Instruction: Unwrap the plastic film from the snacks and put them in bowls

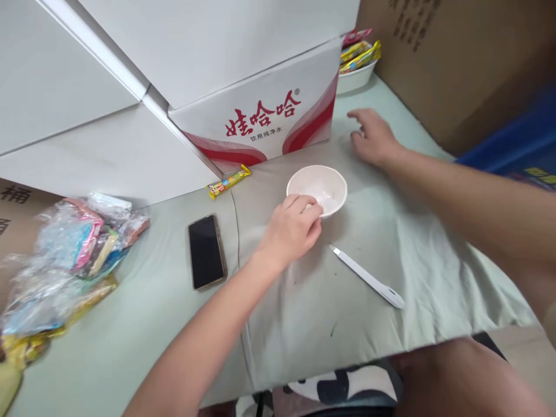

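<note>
A white bowl (332, 188) sits on the cloth-covered table, and nothing that I can make out lies in it. My left hand (297, 226) grips its near left rim, fingertips over the edge and thumb outside. To the right and farther back, my right hand (373, 139) hovers near the box's corner with its fingers apart and nothing in them. A white-handled scalpel-like knife (367, 275) lies slantwise on the cloth below the bowl. Left of the bowl, a yellow snack stick in a wrapper (229, 182) rests against the box.
A black phone (206, 252) lies to the left. Wrappers and plastic packaging (82, 249) are heaped at the far left. Behind stand a white box with red print (264, 121) and a brown carton (460, 69). A white tub (358, 80) of wrapped snacks is at the back right.
</note>
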A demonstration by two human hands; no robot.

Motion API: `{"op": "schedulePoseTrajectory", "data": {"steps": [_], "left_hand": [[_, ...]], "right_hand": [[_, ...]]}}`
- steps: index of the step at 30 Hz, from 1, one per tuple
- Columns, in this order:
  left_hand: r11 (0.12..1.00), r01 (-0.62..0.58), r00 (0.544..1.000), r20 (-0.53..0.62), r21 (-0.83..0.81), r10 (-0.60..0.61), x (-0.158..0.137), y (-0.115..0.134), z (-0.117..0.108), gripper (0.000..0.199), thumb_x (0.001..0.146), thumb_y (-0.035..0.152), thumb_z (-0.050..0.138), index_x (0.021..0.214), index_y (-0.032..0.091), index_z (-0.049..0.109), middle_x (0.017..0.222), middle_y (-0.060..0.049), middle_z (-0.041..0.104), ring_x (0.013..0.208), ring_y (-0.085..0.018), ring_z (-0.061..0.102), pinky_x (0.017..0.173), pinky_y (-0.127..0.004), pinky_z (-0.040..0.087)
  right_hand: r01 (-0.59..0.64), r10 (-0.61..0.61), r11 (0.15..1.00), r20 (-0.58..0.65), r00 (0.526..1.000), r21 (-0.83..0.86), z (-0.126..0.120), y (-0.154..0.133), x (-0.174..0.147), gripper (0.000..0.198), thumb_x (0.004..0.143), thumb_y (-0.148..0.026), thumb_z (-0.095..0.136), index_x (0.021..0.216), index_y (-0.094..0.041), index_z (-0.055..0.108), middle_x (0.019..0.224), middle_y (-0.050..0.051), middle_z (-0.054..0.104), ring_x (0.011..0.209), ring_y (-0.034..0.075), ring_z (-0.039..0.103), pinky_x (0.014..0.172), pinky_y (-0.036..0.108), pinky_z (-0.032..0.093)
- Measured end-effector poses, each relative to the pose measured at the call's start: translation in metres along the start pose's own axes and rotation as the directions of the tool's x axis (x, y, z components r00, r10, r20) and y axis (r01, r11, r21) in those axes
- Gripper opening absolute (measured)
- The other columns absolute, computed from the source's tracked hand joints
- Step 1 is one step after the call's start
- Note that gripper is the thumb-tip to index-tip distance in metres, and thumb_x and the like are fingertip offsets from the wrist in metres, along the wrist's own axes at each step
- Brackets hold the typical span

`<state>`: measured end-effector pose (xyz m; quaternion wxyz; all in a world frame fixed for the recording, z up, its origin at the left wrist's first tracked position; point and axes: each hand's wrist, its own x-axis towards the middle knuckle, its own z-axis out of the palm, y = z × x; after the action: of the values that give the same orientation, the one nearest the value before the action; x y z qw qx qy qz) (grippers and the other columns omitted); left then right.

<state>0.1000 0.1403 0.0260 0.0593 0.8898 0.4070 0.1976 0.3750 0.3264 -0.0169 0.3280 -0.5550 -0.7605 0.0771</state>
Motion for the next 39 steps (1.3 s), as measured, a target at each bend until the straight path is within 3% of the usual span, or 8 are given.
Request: {"op": "schedulePoseTrajectory", "data": {"steps": [8,11,16,21,24,28,35,39], "left_hand": [[0.994,-0.051,0.984,-0.173,-0.093,0.034,0.001,0.032,-0.008,0.058,0.081,0.01,0.058,0.137,0.022,0.048,0.145,-0.013,0.056,0.141,-0.029,0.048,0.122,-0.051,0.037],[0.996,-0.026,0.981,-0.195,-0.085,0.009,-0.044,0.05,-0.028,0.049,0.086,0.013,0.056,0.134,0.021,0.049,0.143,-0.014,0.056,0.138,-0.028,0.05,0.119,-0.049,0.042],[0.969,0.238,0.96,-0.136,-0.068,-0.245,-0.155,0.045,-0.052,0.037,0.087,0.014,0.056,0.123,0.022,0.057,0.135,-0.013,0.059,0.129,-0.028,0.057,0.112,-0.048,0.048],[0.759,0.649,0.721,-0.269,-0.062,-0.639,-0.248,-0.018,-0.09,0.034,0.081,0.011,0.06,0.114,0.022,0.06,0.123,-0.011,0.062,0.12,-0.027,0.062,0.111,-0.047,0.049],[0.587,0.809,0.525,-0.476,0.022,-0.705,-0.29,-0.066,-0.132,0.035,0.083,0.016,0.063,0.117,0.02,0.059,0.127,-0.015,0.058,0.128,-0.031,0.057,0.117,-0.048,0.042],[0.411,0.908,0.4,-0.472,0.086,-0.785,-0.327,-0.123,-0.174,0.055,0.08,0.026,0.071,0.132,0.017,0.053,0.14,-0.017,0.052,0.141,-0.035,0.046,0.122,-0.046,0.035],[0.337,0.914,0.393,-0.286,0.227,-0.874,-0.347,-0.155,-0.177,0.046,0.082,0.031,0.069,0.125,0.019,0.059,0.135,-0.016,0.055,0.125,-0.036,0.057,0.106,-0.047,0.048],[0.423,0.87,0.485,-0.283,0.255,-0.827,-0.344,-0.147,-0.179,0.025,0.089,0.021,0.054,0.11,0.02,0.066,0.117,-0.013,0.064,0.112,-0.032,0.063,0.097,-0.041,0.049]], "right_hand": [[0.348,-0.34,0.937,0.191,0.921,-0.012,-0.062,-0.125,-0.163,0.044,0.085,-0.021,0.055,0.129,-0.02,0.06,0.143,0.015,0.059,0.139,0.035,0.048,0.108,0.054,0.044],[0.336,-0.301,0.937,0.26,0.917,-0.1,-0.068,-0.142,-0.168,0.041,0.088,-0.019,0.056,0.128,-0.018,0.061,0.136,0.016,0.065,0.14,0.039,0.048,0.107,0.057,0.041],[0.386,-0.381,0.919,0.069,0.922,-0.086,-0.057,-0.184,-0.182,0.031,0.092,-0.022,0.054,0.121,-0.017,0.063,0.133,0.02,0.064,0.126,0.037,0.058,0.101,0.054,0.046],[0.577,-0.588,0.809,0.123,0.799,0.114,-0.015,-0.237,-0.249,0.024,0.097,-0.023,0.05,0.117,-0.016,0.061,0.117,0.016,0.069,0.108,0.029,0.067,0.09,0.042,0.054],[0.56,-0.568,0.823,0.188,0.802,0.097,0.009,-0.248,-0.282,0.023,0.098,-0.022,0.049,0.117,-0.016,0.061,0.118,0.015,0.069,0.107,0.029,0.068,0.09,0.043,0.054],[0.534,-0.529,0.844,0.222,0.819,0.045,0.02,-0.247,-0.291,0.023,0.099,-0.026,0.049,0.116,-0.017,0.061,0.117,0.014,0.07,0.105,0.03,0.068,0.09,0.043,0.054],[0.557,-0.55,0.83,0.217,0.806,0.037,0.015,-0.247,-0.285,0.018,0.099,-0.025,0.049,0.109,-0.018,0.063,0.111,0.013,0.07,0.107,0.028,0.069,0.092,0.042,0.053],[0.557,-0.549,0.83,0.211,0.809,0.029,0.017,-0.247,-0.287,0.017,0.099,-0.025,0.05,0.106,-0.018,0.064,0.112,0.013,0.07,0.104,0.028,0.07,0.09,0.042,0.054]]}}
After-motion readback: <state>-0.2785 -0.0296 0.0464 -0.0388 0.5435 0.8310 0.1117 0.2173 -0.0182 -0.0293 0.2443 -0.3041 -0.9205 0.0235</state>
